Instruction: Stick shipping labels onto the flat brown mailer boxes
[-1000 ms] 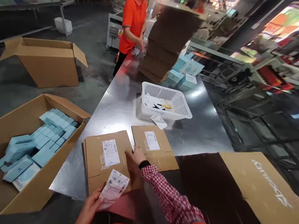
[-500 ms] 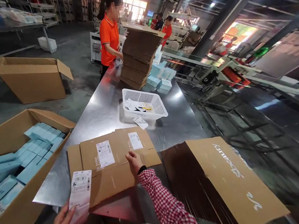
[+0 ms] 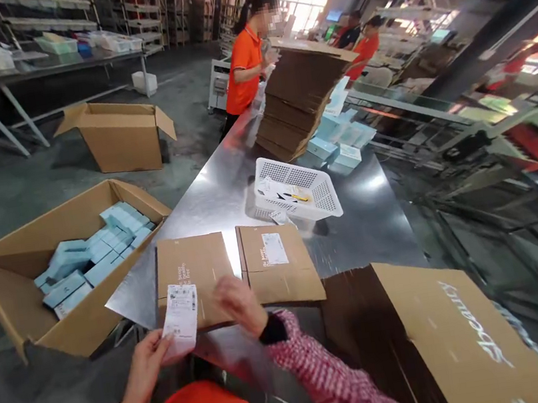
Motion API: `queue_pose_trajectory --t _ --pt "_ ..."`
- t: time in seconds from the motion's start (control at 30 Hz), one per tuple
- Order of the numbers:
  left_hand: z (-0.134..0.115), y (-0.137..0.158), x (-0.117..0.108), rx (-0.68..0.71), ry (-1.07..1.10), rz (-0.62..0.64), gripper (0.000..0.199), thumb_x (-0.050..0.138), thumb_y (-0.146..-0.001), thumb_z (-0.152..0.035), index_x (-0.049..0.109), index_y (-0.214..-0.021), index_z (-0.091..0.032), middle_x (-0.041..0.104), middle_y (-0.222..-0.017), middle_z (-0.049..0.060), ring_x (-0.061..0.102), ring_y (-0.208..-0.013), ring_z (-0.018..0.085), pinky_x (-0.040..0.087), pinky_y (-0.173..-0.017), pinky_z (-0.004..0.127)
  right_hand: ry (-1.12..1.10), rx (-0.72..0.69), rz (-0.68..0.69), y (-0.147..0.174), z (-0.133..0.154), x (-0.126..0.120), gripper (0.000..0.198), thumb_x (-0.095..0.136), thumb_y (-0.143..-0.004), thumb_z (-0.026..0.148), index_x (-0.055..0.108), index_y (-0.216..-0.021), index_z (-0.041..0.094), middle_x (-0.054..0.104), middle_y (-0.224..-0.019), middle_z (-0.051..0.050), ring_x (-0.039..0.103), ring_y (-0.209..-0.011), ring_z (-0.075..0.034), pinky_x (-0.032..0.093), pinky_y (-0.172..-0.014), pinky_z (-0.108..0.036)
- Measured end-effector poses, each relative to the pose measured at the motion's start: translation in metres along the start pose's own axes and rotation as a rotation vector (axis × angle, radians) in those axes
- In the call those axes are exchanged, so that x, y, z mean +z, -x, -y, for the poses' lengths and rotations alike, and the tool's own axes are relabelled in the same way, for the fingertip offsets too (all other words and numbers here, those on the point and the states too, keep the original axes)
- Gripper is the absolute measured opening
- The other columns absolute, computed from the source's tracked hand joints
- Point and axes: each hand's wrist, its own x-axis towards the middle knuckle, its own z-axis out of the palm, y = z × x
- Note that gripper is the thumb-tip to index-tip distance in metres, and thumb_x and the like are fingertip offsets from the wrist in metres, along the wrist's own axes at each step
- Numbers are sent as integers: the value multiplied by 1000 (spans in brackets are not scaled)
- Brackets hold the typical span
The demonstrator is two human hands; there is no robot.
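Observation:
My left hand [image 3: 147,361] pinches the lower edge of a white shipping label sheet [image 3: 180,312], printed with text and barcodes. The sheet hangs over the near left part of a flat folded carton [image 3: 206,254], which has white lettering. My right hand [image 3: 238,304], smeared by motion, is over that carton's right side; whether its fingers hold anything is unclear. Just right of it lies another flat carton [image 3: 281,284] bearing a stuck-on label [image 3: 275,249]. A narrow strip of metal table shows between the two cartons.
A white basket [image 3: 325,201] with a yellow-handled tool stands on the metal table [image 3: 189,210]. Beyond rises a cardboard stack [image 3: 303,88] beside light-blue boxes [image 3: 346,157] and a co-worker [image 3: 244,70]. An open carton [image 3: 3,288] of blue boxes stands left; a large cardboard stack [image 3: 448,316] is right.
Two labels showed on the cartons before; now one shows, on the right carton, and a gap separates the two. My right hand has lifted off the cardboard. The view has swung left.

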Motion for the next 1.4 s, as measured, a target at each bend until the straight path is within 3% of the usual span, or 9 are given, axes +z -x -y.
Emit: queue_pose_trajectory --t 0.07,0.13,0.33,0.63,0.97,1.07,1.23,1.3,1.4 --pt "-7 3 3 15 -35 -1 48 58 -74 -61 67 -83 -15 72 -79 5 66 -78 23 54 -71 31 -32 -245 202 17 23 62 29 60 -83 45 66 -101 23 68 -99 -6 59 -98 -18 46 -93 -34" --pt "-14 7 2 34 -8 30 46 53 -79 -59 67 -87 -16 72 -82 5 66 -80 22 54 -74 30 -63 -256 226 29 34 96 33 51 -89 45 64 -107 20 68 -99 -8 61 -94 -18 48 -87 -33" --pt "-28 12 -9 144 -167 145 32 56 -79 -45 66 -95 -19 72 -97 6 65 -92 23 52 -79 28 -210 -52 302 26 34 86 31 49 -91 42 69 -102 21 72 -93 -6 63 -86 -17 47 -79 -28" --pt "-18 7 -2 178 -313 96 35 52 -71 -30 65 -102 -19 71 -91 5 65 -81 22 51 -73 29 -1017 683 158 34 27 114 39 73 -62 46 50 -51 16 40 -44 7 31 -42 -5 26 -43 -20" --pt "11 9 -63 -40 -679 -12 37 63 -68 -46 69 -98 -24 70 -99 7 65 -90 28 47 -70 29 -717 552 -403 -11 -9 13 32 65 -67 50 60 -76 20 62 -72 -2 57 -68 -16 47 -65 -27" --pt "4 1 -34 97 -698 153 40 56 -77 -44 64 -111 -24 68 -108 9 63 -98 27 46 -83 33 -404 240 -207 5 26 31 27 54 -84 43 67 -92 21 68 -91 -6 61 -87 -19 47 -82 -33" --pt "-8 -23 -4 180 -643 245 34 64 -71 -37 69 -98 -17 70 -105 15 62 -102 32 46 -91 41 -188 -172 536 24 52 58 44 54 -86 46 60 -121 22 58 -126 -11 46 -124 -24 32 -106 -41" --pt "-8 -27 -9 234 -594 274 39 69 -66 -37 68 -101 -20 68 -113 12 61 -106 32 46 -93 40 -275 -67 654 18 39 53 57 53 -83 57 55 -127 20 49 -137 -11 39 -131 -25 28 -109 -42" --pt "-7 -26 -12 307 -518 309 35 65 -72 -40 69 -103 -24 70 -110 7 62 -103 29 46 -93 37 -375 294 412 5 19 51 55 42 -85 63 67 -106 18 61 -120 -11 52 -115 -24 37 -101 -41"
